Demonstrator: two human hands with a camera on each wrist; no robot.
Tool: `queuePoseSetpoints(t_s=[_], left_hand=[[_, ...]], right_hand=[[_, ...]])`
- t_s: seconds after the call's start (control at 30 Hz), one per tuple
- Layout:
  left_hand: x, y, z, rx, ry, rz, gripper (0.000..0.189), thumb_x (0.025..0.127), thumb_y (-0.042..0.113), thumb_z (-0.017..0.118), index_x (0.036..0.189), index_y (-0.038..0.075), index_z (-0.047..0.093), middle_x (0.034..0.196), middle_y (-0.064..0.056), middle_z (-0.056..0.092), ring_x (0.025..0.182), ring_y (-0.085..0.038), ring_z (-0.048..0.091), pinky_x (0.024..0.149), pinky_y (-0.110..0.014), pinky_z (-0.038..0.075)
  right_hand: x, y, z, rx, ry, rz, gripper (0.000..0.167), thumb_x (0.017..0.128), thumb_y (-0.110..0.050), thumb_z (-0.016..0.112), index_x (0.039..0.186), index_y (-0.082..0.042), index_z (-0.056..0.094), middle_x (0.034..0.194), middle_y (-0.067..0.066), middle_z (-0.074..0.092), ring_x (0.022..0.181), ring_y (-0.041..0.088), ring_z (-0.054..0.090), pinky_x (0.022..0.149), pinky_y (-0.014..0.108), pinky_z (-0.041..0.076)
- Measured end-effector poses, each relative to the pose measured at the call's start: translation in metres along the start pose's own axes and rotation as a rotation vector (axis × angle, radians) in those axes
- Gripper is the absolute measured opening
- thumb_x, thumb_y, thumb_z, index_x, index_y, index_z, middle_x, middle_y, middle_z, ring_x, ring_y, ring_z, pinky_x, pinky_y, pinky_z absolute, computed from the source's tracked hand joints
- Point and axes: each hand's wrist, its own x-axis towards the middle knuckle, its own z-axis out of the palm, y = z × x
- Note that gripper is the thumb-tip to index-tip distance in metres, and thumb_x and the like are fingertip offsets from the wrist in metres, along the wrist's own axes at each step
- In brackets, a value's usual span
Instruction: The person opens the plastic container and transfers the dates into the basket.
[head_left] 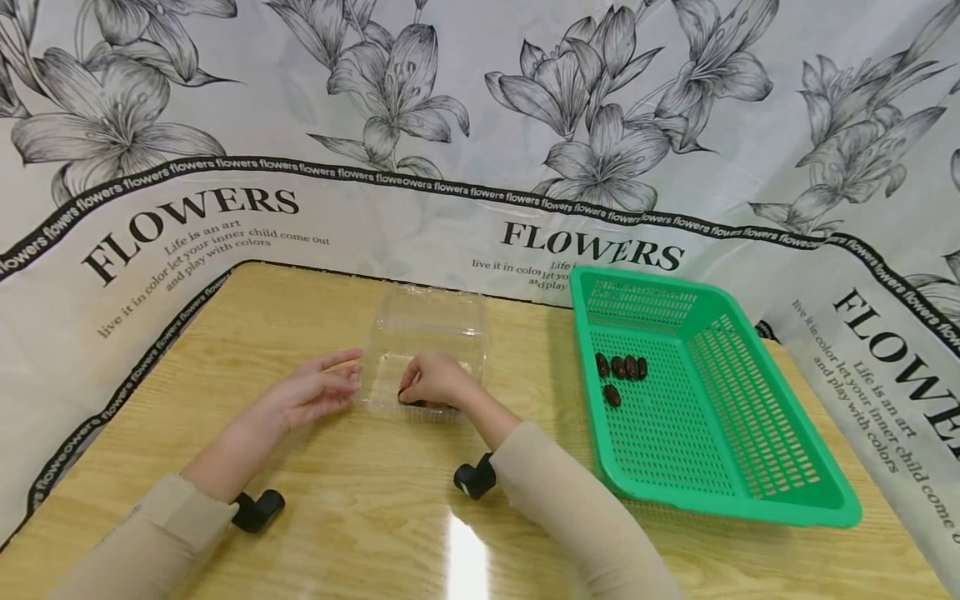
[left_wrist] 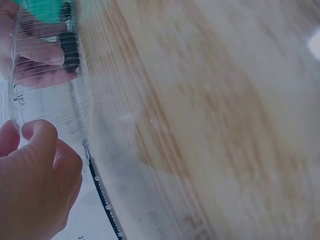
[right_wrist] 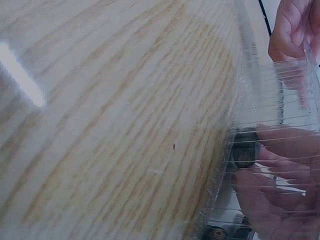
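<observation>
A clear plastic clamshell box (head_left: 382, 379) stands on the table with its lid raised at the back. My right hand (head_left: 437, 379) reaches down inside it, pinching a dark brown date (right_wrist: 245, 151) between thumb and fingers, close to the front wall. More dates (right_wrist: 217, 233) lie beside that hand at the bottom of the box, seen through the ribbed plastic. At the box's left edge, my left hand (head_left: 322, 390) has its fingers loosely extended and spread, fingertips right at the wall.
To the right, a green plastic basket (head_left: 675, 505) holds several dates (head_left: 612, 394) near its left side. Black wrist-camera mounts (head_left: 258, 510) hang under both forearms. Behind the wooden table (head_left: 360, 517) rises a white cloth (head_left: 420, 217) printed with flowers.
</observation>
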Motion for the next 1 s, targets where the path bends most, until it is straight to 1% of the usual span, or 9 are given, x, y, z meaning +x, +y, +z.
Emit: queuePoseSetpoints(t_s=[0.17, 0.27, 0.4, 0.5, 0.63, 0.8, 0.93, 1.0], left_hand=[[0.0, 0.001, 0.001, 0.036, -0.01, -0.003, 0.072, 0.089, -0.012, 0.047, 0.148, -0.002, 0.006, 0.109, -0.005, 0.042, 0.079, -0.006, 0.051, 0.067, -0.02, 0.043], [0.001, 0.001, 0.002, 0.03, -0.008, 0.001, 0.072, 0.089, -0.012, 0.048, 0.148, -0.002, 0.007, 0.108, -0.005, 0.043, 0.08, -0.006, 0.052, 0.067, -0.02, 0.043], [0.001, 0.002, 0.001, 0.03, -0.012, 0.006, 0.072, 0.089, -0.012, 0.047, 0.148, -0.002, 0.007, 0.106, -0.003, 0.045, 0.081, -0.006, 0.052, 0.066, -0.02, 0.043], [0.002, 0.003, 0.001, 0.032, -0.027, 0.005, 0.072, 0.09, -0.013, 0.045, 0.148, -0.002, 0.005, 0.105, -0.003, 0.045, 0.08, -0.006, 0.051, 0.066, -0.02, 0.043], [0.002, 0.002, 0.0, 0.016, -0.025, 0.004, 0.072, 0.09, -0.013, 0.046, 0.148, -0.001, 0.005, 0.105, -0.003, 0.045, 0.08, -0.007, 0.051, 0.066, -0.021, 0.043], [0.003, 0.003, 0.0, 0.02, -0.012, 0.002, 0.073, 0.089, -0.012, 0.048, 0.148, -0.001, 0.006, 0.108, -0.004, 0.043, 0.082, -0.007, 0.052, 0.067, -0.02, 0.044], [0.003, 0.001, 0.0, 0.037, -0.01, -0.002, 0.074, 0.09, -0.01, 0.051, 0.148, -0.001, 0.007, 0.11, -0.004, 0.044, 0.084, -0.008, 0.052, 0.068, -0.021, 0.044], [0.003, 0.001, -0.001, 0.038, -0.004, -0.004, 0.074, 0.09, -0.01, 0.052, 0.149, 0.0, 0.008, 0.111, -0.004, 0.044, 0.085, -0.009, 0.053, 0.068, -0.021, 0.044]], right_hand=[[-0.002, 0.001, 0.002, -0.013, 0.022, -0.014, 0.006, 0.08, -0.012, 0.074, 0.081, -0.007, 0.07, 0.069, -0.001, 0.062, 0.048, 0.012, 0.053, 0.048, 0.022, 0.044], [-0.001, 0.0, 0.002, -0.014, 0.03, -0.024, 0.007, 0.08, -0.011, 0.074, 0.08, -0.007, 0.069, 0.069, -0.001, 0.062, 0.048, 0.01, 0.052, 0.048, 0.022, 0.043], [0.0, -0.001, 0.002, 0.025, 0.032, -0.02, 0.008, 0.079, -0.01, 0.075, 0.08, -0.006, 0.068, 0.07, 0.0, 0.063, 0.049, 0.01, 0.052, 0.049, 0.023, 0.045], [0.001, 0.001, 0.001, 0.088, 0.03, 0.006, 0.01, 0.077, -0.01, 0.076, 0.08, -0.006, 0.067, 0.07, 0.001, 0.063, 0.051, 0.013, 0.053, 0.051, 0.025, 0.047], [0.005, 0.006, 0.0, 0.191, 0.041, 0.036, 0.012, 0.077, -0.01, 0.076, 0.083, -0.005, 0.067, 0.073, 0.003, 0.062, 0.053, 0.015, 0.053, 0.052, 0.026, 0.049], [0.006, 0.01, -0.003, 0.328, 0.064, 0.053, 0.015, 0.079, -0.008, 0.074, 0.091, -0.002, 0.068, 0.081, 0.007, 0.063, 0.06, 0.015, 0.058, 0.056, 0.027, 0.051], [0.005, 0.009, -0.007, 0.43, 0.048, 0.077, 0.019, 0.082, -0.008, 0.071, 0.099, 0.0, 0.067, 0.087, 0.008, 0.062, 0.067, 0.014, 0.059, 0.061, 0.029, 0.052], [0.005, 0.008, -0.01, 0.475, 0.039, 0.076, 0.021, 0.083, -0.007, 0.069, 0.102, 0.002, 0.066, 0.089, 0.008, 0.06, 0.067, 0.014, 0.058, 0.063, 0.03, 0.053]])
